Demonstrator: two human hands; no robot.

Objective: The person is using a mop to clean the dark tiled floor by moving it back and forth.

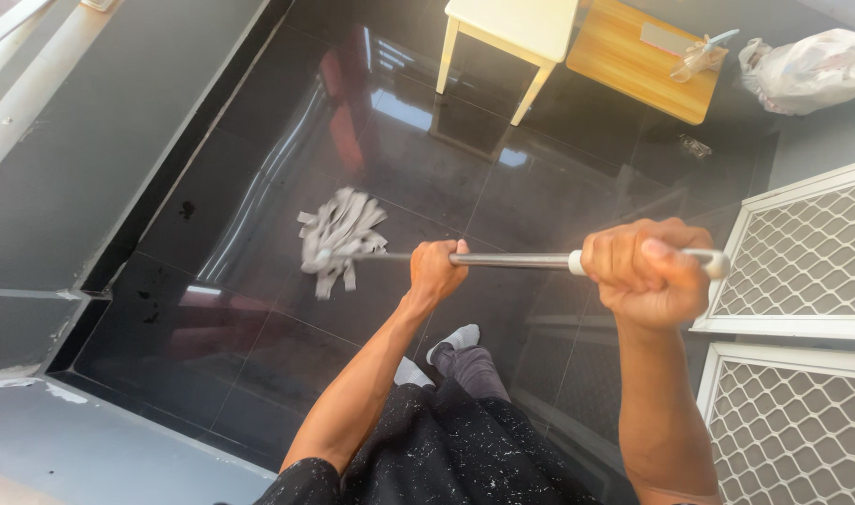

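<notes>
Gripping mop handle point(511, 261) with both hands: left hand point(437, 269) closed lower down shaft, right hand point(644, 269) closed near top end. Running long axis toward grey mop head point(341, 239), resting on glossy black floor point(259, 309) beyond left hand, nearer one.

The mop point(341, 239) had a head of grey cloth strips, matt and limp, on a smooth metal handle point(511, 261) with a dull shine and a white plastic collar. The floor point(418, 159) was dark tile, glossy enough to mirror light. The stool point(511, 37) looked painted cream and smooth; the table point(638, 61) was pale wood, satin. A bag point(811, 67) at the floor's far right corner was crinkled thin plastic. The white-framed screens point(801, 252) held metal mesh.
</notes>
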